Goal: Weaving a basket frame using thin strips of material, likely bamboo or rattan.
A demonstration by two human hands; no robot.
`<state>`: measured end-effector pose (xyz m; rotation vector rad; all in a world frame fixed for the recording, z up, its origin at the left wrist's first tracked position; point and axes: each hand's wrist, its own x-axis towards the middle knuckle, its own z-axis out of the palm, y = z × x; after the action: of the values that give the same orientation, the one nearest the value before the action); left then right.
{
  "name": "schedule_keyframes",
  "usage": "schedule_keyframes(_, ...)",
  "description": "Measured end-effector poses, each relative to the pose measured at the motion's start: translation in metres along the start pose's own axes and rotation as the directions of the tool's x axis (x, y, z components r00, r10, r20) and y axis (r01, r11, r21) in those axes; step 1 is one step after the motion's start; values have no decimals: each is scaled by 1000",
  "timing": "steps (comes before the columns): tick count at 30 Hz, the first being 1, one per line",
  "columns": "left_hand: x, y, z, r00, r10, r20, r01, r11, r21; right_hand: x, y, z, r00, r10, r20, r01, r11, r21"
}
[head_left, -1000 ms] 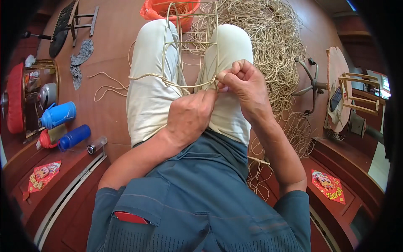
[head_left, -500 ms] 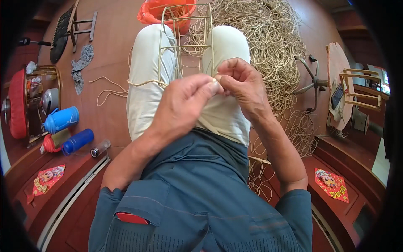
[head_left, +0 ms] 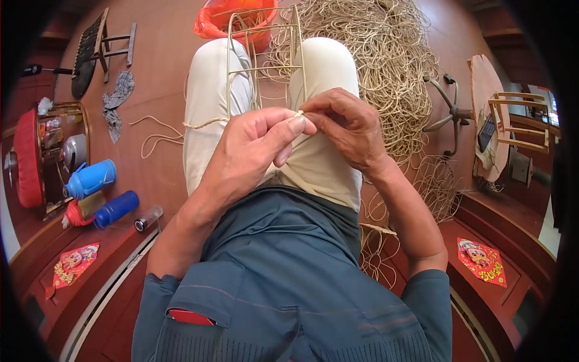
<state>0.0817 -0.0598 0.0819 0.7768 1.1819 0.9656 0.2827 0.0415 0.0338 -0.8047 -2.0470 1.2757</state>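
My left hand pinches a pale cord between thumb and fingertips. My right hand meets it at that spot, thumb and forefinger closed on the cord. The fingertips of both are close together over my right thigh, at the lower end of a beige wire-like frame. This open frame, with crossbars, stands between my knees. Its lower part is hidden behind my hands. A twisted cord runs from it across my left thigh.
A large tangled cord pile covers the floor beyond my right leg. An orange bag-lined bucket is ahead. At left lie blue bottles beside a red-topped stool; at right are a metal chair base and a wooden rack.
My left hand has risen from my lap to the frame's lower right, its thumb now on top pinching the cord. My right hand remains close by. The frame appears shifted slightly left.
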Motion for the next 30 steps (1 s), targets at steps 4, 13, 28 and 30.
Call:
schedule_keyframes(4, -31, 3, -13, 997, -71, -39, 74, 993, 87, 1, -7, 0, 1000, 5, 3, -5, 1000, 18)
schedule_keyframes(13, -136, -60, -123, 855, 7, -519, 458, 461, 760, 0, -5, 3, 994, 106, -12, -105, 992, 76)
schedule_keyframes(28, -507, -88, -530, 421, -100, -901, 866, -250, 433, 1, 2, 1, 987, 157, 41, -162, 938, 306)
schedule_keyframes(30, -350, -129, -483, 568, -354, -743, 781, -52, 622, 4, -9, 4, 980, 194, 49, -199, 971, 130)
